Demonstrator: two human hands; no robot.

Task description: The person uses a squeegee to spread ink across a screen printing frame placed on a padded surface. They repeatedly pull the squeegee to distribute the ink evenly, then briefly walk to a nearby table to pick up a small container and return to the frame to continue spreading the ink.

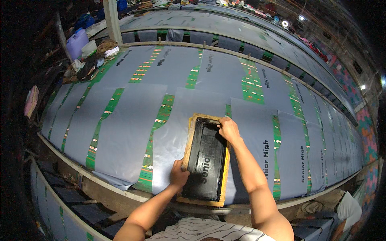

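A printing screen (213, 156) in a yellowish wooden frame, coated in black ink, lies on grey sheet pieces (249, 160) spread over the long table. My left hand (179, 173) grips the frame's left side, below the middle. My right hand (228, 129) is closed on its upper right corner. Several of the sheets bear black printed lettering, and green patterned strips (163, 112) of the table's surface show between them.
Similar long tables (148, 18) stand beyond, and another (62, 209) runs at the lower left. A post (113, 22) rises at the far left corner, by a purple jug (76, 42) and piled cloths. A raised rail (80, 164) edges the near side.
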